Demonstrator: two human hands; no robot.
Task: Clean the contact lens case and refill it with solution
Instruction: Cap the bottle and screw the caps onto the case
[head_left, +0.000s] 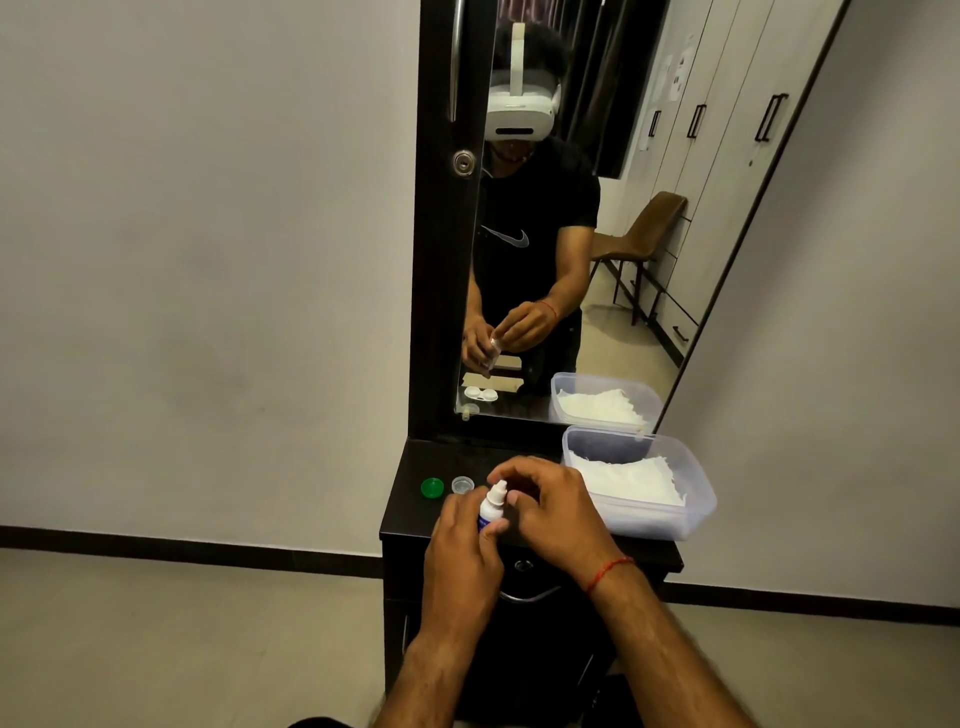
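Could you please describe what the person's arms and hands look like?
Both forearms are bare, the left hand and right hand ungloved. A thin red thread circles the right wrist. The mirror shows a black short-sleeved T-shirt with a white logo.

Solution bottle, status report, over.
Left hand grips solution bottle, nozzle bare, pointing up. Right hand curled by nozzle, hold unclear. Green cap, clear cap loose on dresser top, left of hands.
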